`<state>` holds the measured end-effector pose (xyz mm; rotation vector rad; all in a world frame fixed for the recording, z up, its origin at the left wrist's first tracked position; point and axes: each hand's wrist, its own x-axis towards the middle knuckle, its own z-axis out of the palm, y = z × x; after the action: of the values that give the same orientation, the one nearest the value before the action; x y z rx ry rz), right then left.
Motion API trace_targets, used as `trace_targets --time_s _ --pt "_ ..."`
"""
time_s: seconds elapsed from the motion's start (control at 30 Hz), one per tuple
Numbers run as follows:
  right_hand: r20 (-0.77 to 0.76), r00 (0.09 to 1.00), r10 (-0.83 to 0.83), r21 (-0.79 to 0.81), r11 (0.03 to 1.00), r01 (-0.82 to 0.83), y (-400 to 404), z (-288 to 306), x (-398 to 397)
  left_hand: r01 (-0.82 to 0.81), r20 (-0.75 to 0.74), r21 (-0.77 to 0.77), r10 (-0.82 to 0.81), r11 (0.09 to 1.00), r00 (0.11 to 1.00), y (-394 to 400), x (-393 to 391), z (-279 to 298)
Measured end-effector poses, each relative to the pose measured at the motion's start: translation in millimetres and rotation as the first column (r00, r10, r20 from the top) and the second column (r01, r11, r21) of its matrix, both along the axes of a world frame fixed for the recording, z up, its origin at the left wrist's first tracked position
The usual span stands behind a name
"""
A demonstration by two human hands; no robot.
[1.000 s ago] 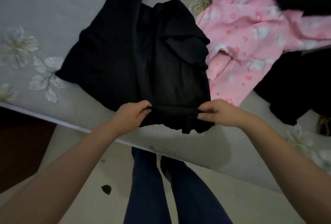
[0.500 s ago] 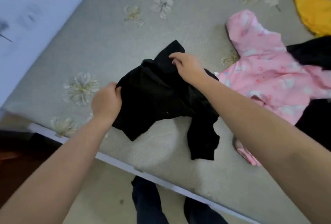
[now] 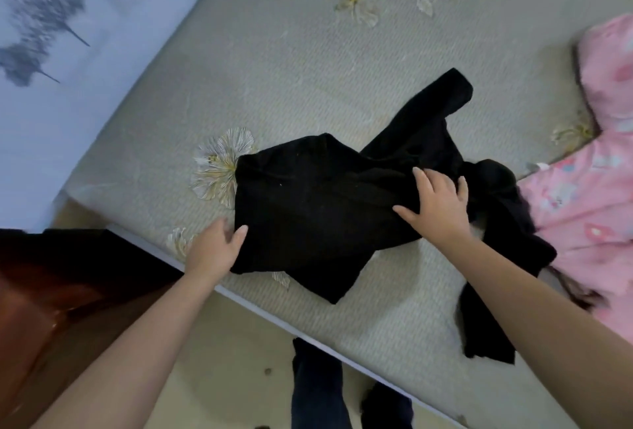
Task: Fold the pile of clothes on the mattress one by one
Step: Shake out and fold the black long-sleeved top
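Note:
A black garment [image 3: 315,209] lies partly folded on the grey flowered mattress [image 3: 291,62], near its front edge. One black sleeve reaches up and away, another part trails down to the right. My left hand [image 3: 214,250] rests at the garment's left edge with relaxed fingers, the thumb touching the cloth. My right hand [image 3: 438,202] lies flat on the garment's right half, fingers spread and pressing it down.
A pink patterned garment [image 3: 596,188] lies at the right, touching the black one. The mattress edge [image 3: 260,305] runs diagonally below my hands. A dark wooden piece [image 3: 51,291] stands at the lower left, a pale wall [image 3: 51,51] at the upper left.
The garment's near edge, which both hands pinched, has been carried over into a fold. Both hands have let go: the left now rests at the edge, the right presses flat.

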<state>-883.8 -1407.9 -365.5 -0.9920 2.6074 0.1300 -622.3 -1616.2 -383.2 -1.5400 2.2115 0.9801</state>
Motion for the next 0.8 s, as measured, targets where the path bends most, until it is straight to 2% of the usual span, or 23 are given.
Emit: trace_targets --time_s 0.1,0.2,0.27,0.33,0.4,0.47,0.53,0.6,0.67,0.7,0.8 --pt "0.016 0.999 0.042 -0.012 0.999 -0.041 -13 1 -1 -0.022 -0.092 0.067 0.028 0.998 0.995 0 -18 -10" --pt "0.03 0.999 0.043 -0.247 0.968 -0.034 -9 11 3 -0.024 -0.122 -0.038 0.019 0.999 0.992 5 -26 -12" --pt "0.035 0.999 -0.002 -0.418 0.908 0.016 7 22 8 0.008 -0.092 -0.052 -0.012 0.999 0.996 9 -23 -12" --pt "0.081 0.995 -0.063 -0.471 0.877 0.094 29 33 16 0.092 0.014 -0.026 -0.092 0.995 0.996 13 -20 -10" --pt "0.078 0.993 -0.091 -0.407 0.906 0.115 49 34 22 0.142 0.077 -0.05 -0.138 0.989 0.987 16 -19 -3" --pt "0.068 0.986 -0.153 -0.25 0.954 0.165 63 28 25 0.13 0.072 -0.143 -0.121 0.981 0.99 17 -23 8" --pt "0.034 0.982 -0.188 -0.175 0.966 0.191 66 21 19 0.148 -0.045 -0.25 -0.164 0.957 0.985 16 -38 18" --pt "0.011 0.983 -0.183 -0.107 0.977 0.184 60 16 6 0.221 -0.172 -0.332 -0.289 0.917 0.942 11 -64 22" --pt "0.062 0.984 -0.165 0.052 0.985 0.162 52 11 -10 0.324 -0.184 -0.336 -0.399 0.884 0.898 3 -100 16" --pt "0.105 0.98 -0.167 0.108 0.982 0.156 49 10 -18 0.379 -0.131 -0.295 -0.43 0.877 0.893 -2 -119 9" --pt "0.216 0.952 -0.218 0.132 0.972 0.193 48 15 -27 0.525 0.209 -0.079 -0.501 0.847 0.84 -15 -156 -13"
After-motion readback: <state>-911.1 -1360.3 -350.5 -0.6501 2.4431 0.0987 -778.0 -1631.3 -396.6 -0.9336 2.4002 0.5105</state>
